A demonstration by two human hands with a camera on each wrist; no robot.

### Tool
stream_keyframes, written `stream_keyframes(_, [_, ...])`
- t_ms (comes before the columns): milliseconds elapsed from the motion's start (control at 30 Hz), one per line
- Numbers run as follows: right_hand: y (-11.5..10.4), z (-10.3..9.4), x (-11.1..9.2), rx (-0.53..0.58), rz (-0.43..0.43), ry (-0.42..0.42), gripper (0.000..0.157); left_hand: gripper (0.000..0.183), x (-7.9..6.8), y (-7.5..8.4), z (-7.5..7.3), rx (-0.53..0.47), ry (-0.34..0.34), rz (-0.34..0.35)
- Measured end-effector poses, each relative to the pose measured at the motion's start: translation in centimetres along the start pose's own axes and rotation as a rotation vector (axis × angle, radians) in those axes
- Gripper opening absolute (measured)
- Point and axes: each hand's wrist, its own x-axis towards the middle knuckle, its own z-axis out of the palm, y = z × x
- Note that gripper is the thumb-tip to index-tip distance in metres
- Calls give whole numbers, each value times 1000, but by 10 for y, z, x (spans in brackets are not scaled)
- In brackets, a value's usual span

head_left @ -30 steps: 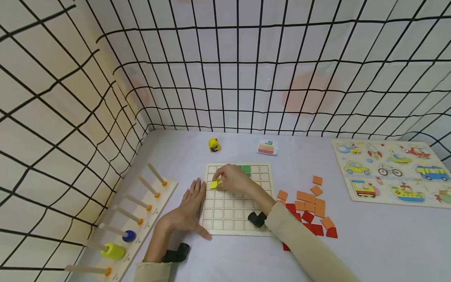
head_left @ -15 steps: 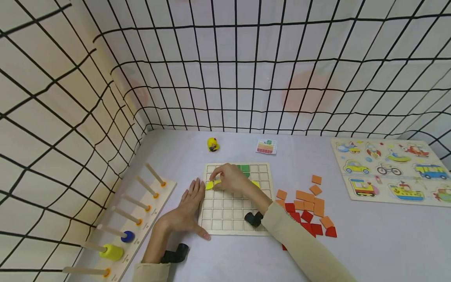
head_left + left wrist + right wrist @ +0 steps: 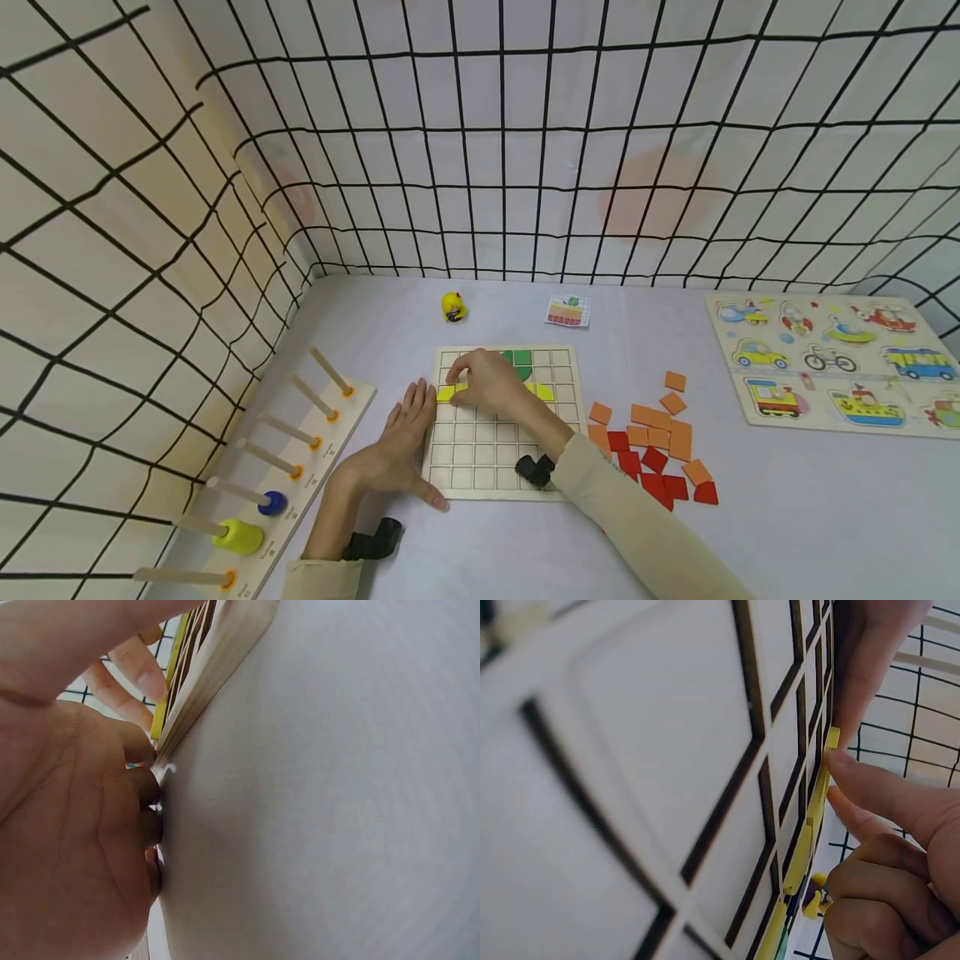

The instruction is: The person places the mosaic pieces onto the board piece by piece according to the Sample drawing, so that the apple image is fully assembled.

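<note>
A pale wooden grid board (image 3: 487,462) lies on the table, with green pieces (image 3: 522,360) near its far side and a row of yellow tiles (image 3: 542,391) below them. My right hand (image 3: 491,383) is over the board's upper left. Its thumb and index finger pinch the yellow tile (image 3: 446,393) at the row's left end, which lies about flat in the grid; in the right wrist view the thumb sits against this tile (image 3: 832,738). The hand hides the middle of the row. My left hand (image 3: 397,442) rests along the board's left edge, fingers extended, thumb by the near corner.
Loose orange tiles (image 3: 651,415) and red tiles (image 3: 654,460) lie right of the board. A pattern card (image 3: 567,311) and a rubber duck (image 3: 453,307) are behind it. A peg stand (image 3: 330,433) stands left, a vehicle puzzle (image 3: 825,367) far right. Black netting surrounds the table.
The yellow tile in my right fingers has gone from raised and tilted to lying flat at the row's left end. My right wrist has shifted slightly left. My left hand stays beside the board.
</note>
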Motion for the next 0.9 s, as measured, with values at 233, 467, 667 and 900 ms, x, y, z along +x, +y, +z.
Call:
stream_keyframes(233, [0, 0, 0, 40, 46, 3, 15, 156, 1, 0, 1, -9, -4, 6])
stream_keyframes(467, [8, -17, -14, 99, 62, -15, 26, 156, 2, 2, 2, -15, 3, 7])
stream_keyframes(667, [49, -69, -63, 125, 119, 67, 32, 157, 3, 5, 2, -9, 13, -7])
stream_keyframes(900, [124, -114, -127, 49, 294, 165, 35, 157, -2, 4, 0, -6, 20, -30])
